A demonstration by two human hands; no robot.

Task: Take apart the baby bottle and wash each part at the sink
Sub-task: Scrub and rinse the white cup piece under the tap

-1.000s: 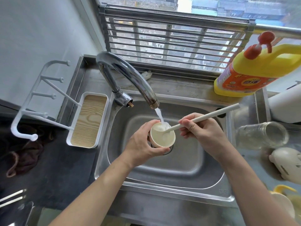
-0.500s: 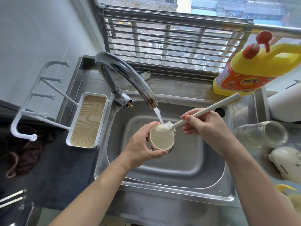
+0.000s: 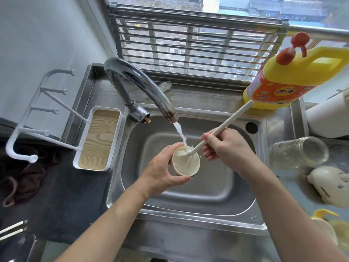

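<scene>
Head view: clamps the left grip (image 3: 162,173) round the wall of the cream cup (image 3: 186,163), above the sink (image 3: 207,214) basin, mouth turned up toward the camera. Pinches the brush handle (image 3: 226,123) in the right grip (image 3: 224,148), fingers curled on the shaft. Runs that handle's long axis slantwise: free end up and away to the right of the right grip, working end down to its left, inside the cup. Puts the cup just left of the right grip, both grips close. Catches the water stream (image 3: 180,133) from the faucet (image 3: 139,86) at the cup's far rim. Probably calls for scrubbing along that slant, cup turned by the left grip. Shows the glass bottle body (image 3: 298,152) lying on its side on the table (image 3: 338,159), well right of the right grip.
</scene>
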